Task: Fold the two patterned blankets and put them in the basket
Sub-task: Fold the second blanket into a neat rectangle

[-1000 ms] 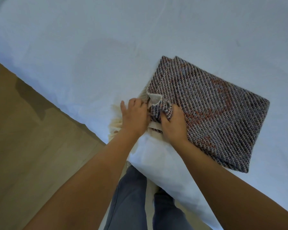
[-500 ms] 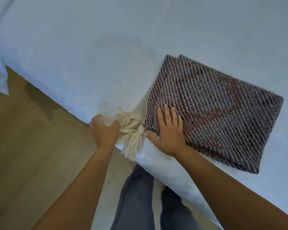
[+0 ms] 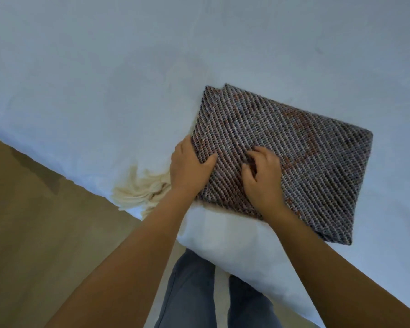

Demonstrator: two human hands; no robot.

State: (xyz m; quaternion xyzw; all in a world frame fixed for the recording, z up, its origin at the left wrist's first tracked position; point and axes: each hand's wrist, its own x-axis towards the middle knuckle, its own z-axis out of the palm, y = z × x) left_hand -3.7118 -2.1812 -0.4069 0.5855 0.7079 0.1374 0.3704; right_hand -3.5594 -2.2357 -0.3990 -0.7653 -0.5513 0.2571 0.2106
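Folded grey-rust woven blanket (image 3: 305,162), likely soft, floppy: left hand (image 3: 189,169) grips its edge; right hand (image 3: 263,178) curled atop, hold unclear; lift from beneath.

From my remote station I see a blanket (image 3: 294,147) woven in diagonal lines of grey, blue and white with rust-orange patches, its cream fringe (image 3: 140,192), a plain white bed sheet (image 3: 104,79), a tan floor (image 3: 33,221), blue-grey trousers (image 3: 189,292)
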